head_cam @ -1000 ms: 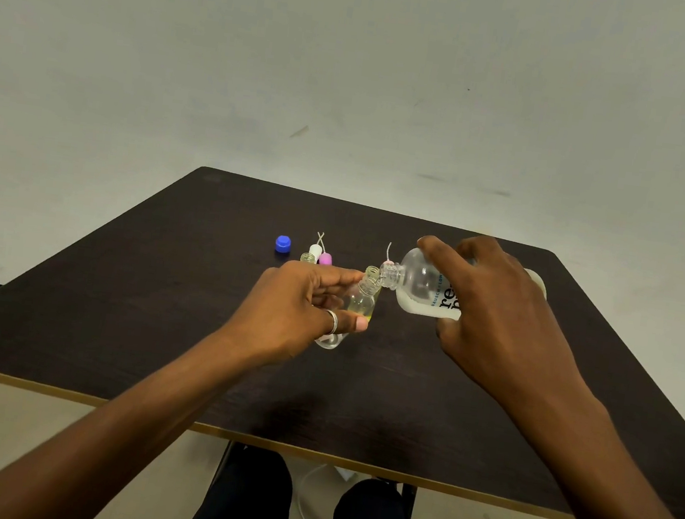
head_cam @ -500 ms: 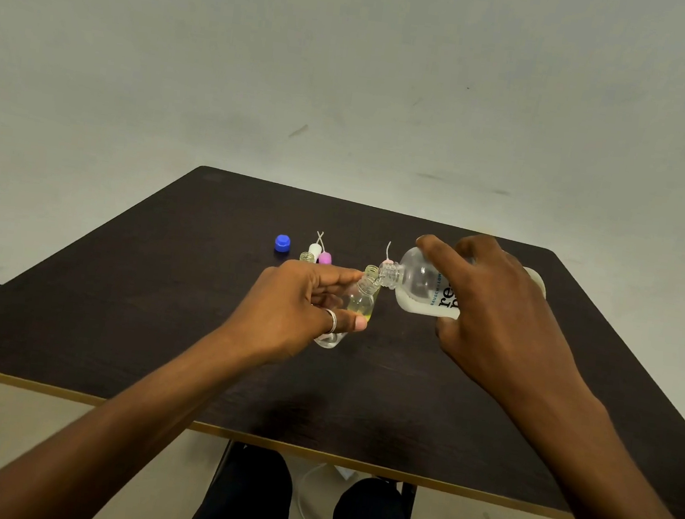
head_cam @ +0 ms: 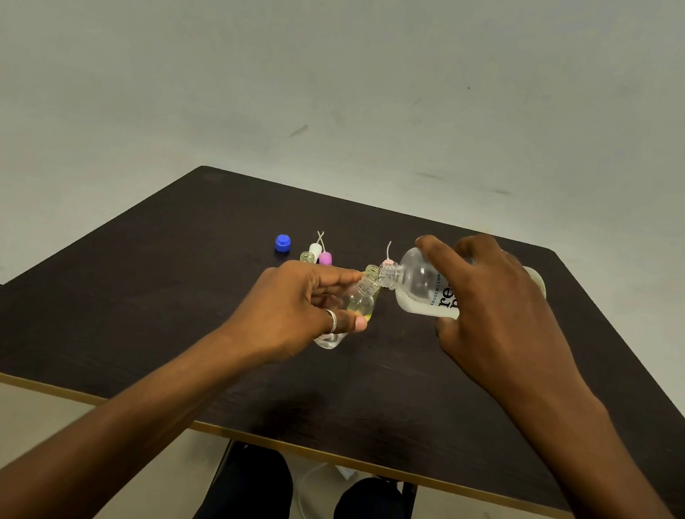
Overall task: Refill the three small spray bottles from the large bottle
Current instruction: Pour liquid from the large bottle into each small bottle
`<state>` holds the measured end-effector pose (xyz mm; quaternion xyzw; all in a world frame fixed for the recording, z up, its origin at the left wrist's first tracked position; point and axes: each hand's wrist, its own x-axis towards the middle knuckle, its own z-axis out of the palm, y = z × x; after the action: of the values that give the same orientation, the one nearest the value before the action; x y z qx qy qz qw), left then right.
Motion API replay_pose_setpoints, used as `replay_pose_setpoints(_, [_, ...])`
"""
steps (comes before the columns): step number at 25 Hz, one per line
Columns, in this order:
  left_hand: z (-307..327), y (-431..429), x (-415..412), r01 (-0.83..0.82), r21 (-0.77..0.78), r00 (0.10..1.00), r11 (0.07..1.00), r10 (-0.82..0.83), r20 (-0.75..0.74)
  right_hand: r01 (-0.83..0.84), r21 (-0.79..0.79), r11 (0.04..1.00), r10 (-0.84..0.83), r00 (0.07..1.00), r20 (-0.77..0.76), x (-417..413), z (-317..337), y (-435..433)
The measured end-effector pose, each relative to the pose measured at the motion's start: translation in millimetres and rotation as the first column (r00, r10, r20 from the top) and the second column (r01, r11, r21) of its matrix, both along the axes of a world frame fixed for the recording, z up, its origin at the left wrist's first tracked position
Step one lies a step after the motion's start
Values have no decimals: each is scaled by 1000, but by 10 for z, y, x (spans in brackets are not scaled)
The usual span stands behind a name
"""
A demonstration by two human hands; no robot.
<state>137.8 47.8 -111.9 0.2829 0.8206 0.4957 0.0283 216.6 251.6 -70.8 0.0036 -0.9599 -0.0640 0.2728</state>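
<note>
Step in hand: pouring into the first of the small bottles.

- The left hand point(head_cam: 304, 310) holds a small clear plastic spray bottle point(head_cam: 354, 304) off the dark wooden tabletop point(head_cam: 154, 301). Its fingers point(head_cam: 350, 324) are curled round the body with the thumb laid along the top. The bottle leans with its open neck up and to the right, presumably to meet the pour. A little yellowish liquid shows inside.
- The right hand point(head_cam: 497, 321) grips the large clear bottle with a white printed label point(head_cam: 420, 281). Its fingers point(head_cam: 441, 250) wrap over the shoulder. The bottle is tipped nearly flat, and its threaded mouth is touching or just above the small neck. I cannot tell whether a stream is running.
- Holding the two mouths this close probably guards against spillage, since the small opening is narrow.

Waiting on the tabletop behind the hands:
- a second small open bottle point(head_cam: 373, 269), just behind the held one
- a third small open bottle point(head_cam: 308, 257), farther left
- a white spray head point(head_cam: 315, 249), a magenta spray head point(head_cam: 325, 258) and a pale pink spray head point(head_cam: 387, 263), each removed with its dip tube up
- the round blue screw cap point(head_cam: 283, 243), set well to the left, likely to keep it out of the way

Judgement: the task is at an early stage, with two bottles unfilled and all the heads off.
</note>
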Motion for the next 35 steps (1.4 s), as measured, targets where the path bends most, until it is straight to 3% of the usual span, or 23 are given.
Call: replay_pose_setpoints(35, [13, 33, 30, -10, 16, 999, 1000, 10, 31, 5, -23, 1000, -4, 999, 45, 12, 33, -38])
